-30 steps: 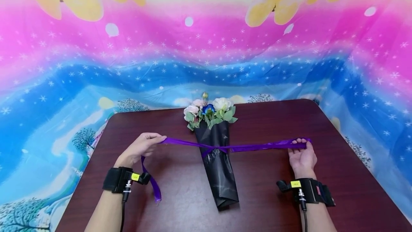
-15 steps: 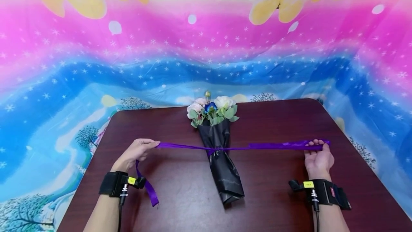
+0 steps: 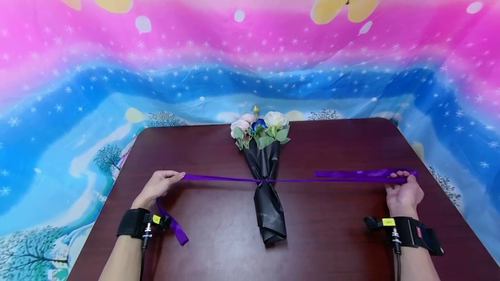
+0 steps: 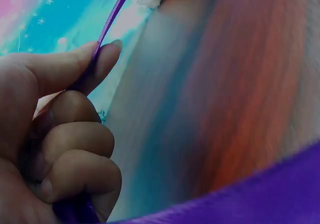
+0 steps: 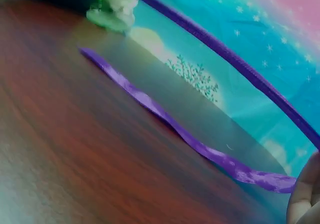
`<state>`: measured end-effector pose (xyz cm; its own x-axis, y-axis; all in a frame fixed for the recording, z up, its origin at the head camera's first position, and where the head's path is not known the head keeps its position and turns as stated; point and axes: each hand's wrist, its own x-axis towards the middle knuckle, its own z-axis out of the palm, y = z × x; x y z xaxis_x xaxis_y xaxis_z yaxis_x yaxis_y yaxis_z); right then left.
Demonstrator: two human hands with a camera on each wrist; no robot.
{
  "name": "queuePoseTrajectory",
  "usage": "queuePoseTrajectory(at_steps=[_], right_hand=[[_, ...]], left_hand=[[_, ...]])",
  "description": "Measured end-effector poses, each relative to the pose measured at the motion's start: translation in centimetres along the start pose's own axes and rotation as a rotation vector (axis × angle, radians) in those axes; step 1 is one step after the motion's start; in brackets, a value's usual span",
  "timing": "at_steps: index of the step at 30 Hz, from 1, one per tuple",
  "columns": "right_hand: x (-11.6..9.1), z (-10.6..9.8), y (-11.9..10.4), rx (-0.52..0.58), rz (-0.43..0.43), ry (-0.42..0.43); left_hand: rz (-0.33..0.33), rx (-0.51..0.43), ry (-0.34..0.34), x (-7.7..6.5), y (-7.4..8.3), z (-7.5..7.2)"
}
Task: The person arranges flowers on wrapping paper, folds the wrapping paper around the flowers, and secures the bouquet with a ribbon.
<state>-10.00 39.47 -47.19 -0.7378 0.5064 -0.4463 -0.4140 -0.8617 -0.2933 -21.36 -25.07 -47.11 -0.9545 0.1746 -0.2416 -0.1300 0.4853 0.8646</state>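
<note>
A bouquet [image 3: 269, 216] in black wrapping lies on the table, its white, pale pink and blue flowers [image 3: 258, 125] toward the back. Drawn tight around its middle is a purple ribbon [image 3: 218, 178], which cinches the paper. My left hand [image 3: 158, 185] pinches one side of the ribbon between thumb and forefinger; the other fingers curl over it in the left wrist view, and a tail hangs below. Far to the right, my right hand [image 3: 404, 192] grips the other side with the palm turned up. A loose ribbon end [image 5: 145, 101] trails back from that hand toward the bouquet.
The dark red-brown table [image 3: 332, 229] has rounded back corners. A printed cloth backdrop [image 3: 250, 73] in pink and blue rises behind and beside it. Each wrist wears a black strap [image 3: 416, 231] with a cable running down the forearm.
Both hands have moved apart, the right one farther, pulling the ribbon tighter around the bouquet. The wrapping is narrower at the middle, and the bouquet's lower end has shifted and turned. A loose end came free.
</note>
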Motion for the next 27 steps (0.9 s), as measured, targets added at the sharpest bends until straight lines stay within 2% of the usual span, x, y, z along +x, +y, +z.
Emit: queuePoseTrajectory(at_steps=[5,11,14,17,19,24,27], right_hand=[[0.4,-0.8,-1.0,0.092,0.065,0.031],[0.9,-0.7,-1.2,0.073,0.06,0.0],[0.7,-0.9,-1.0,-0.04,0.059,0.006],[0.4,-0.9,-0.9,-0.207,0.021,-0.019],[0.4,-0.9,-1.1,-0.281,-0.008,-0.041],[0.3,-1.0,-1.3,-0.4,-0.056,-0.056],[0.3,-1.1,-0.9,-0.576,-0.152,-0.006]], left_hand=[[0.024,0.083,0.002,0.0,-0.7,-0.1],[0.049,0.152,0.034,0.1,-0.5,-0.3],[0.083,0.236,0.058,0.1,-0.3,-0.3],[0.112,0.358,0.101,-0.1,0.3,0.0],[0.12,0.419,0.138,-0.3,0.7,0.1],[0.154,0.483,0.208,-0.8,1.6,0.5],[0.19,0.522,0.271,-1.1,1.8,1.0]])
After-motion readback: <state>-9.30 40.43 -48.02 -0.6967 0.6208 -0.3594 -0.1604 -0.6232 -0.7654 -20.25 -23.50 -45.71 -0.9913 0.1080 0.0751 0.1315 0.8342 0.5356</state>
